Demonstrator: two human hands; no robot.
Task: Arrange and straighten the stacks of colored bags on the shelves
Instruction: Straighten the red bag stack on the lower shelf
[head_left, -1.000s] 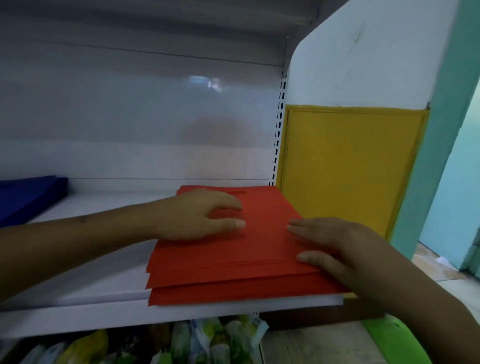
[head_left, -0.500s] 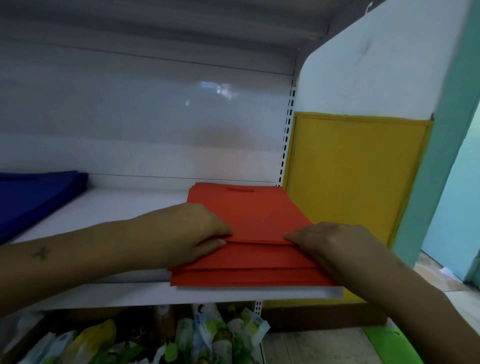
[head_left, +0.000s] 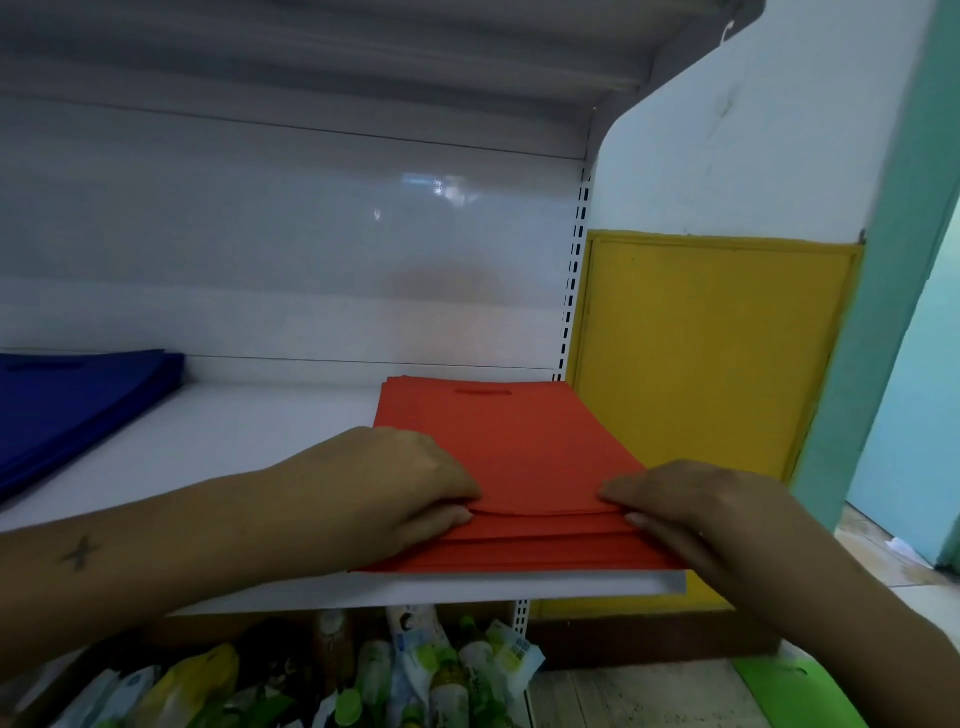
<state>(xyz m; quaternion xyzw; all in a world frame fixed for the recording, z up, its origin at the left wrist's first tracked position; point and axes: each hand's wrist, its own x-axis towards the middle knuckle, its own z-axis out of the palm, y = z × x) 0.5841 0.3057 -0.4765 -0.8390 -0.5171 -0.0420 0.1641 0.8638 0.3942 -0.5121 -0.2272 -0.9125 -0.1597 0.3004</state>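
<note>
White metal shelving fills the head view, with a yellow panel (head_left: 711, 358) on the wall at its right end and a shelf (head_left: 260, 447) running left to right at about chest height. On that shelf's right end lies the stack of red bags (head_left: 524, 447), its near edges fanned out in steps, not flush. A stack of blue bags (head_left: 67, 405) sits well apart at the far left. The left hand (head_left: 384, 493) and the right hand (head_left: 696, 509) each pinch the near edge of the top few red bags, thumb under and fingers on top, one at each corner. Squaring the red stack looks to be the step in hand. Next, I'd judge, the pinched layers need drawing level with those beneath, then patting the sides true. Below, a jumble of packaged goods (head_left: 415, 670) fills the lower shelf.
</note>
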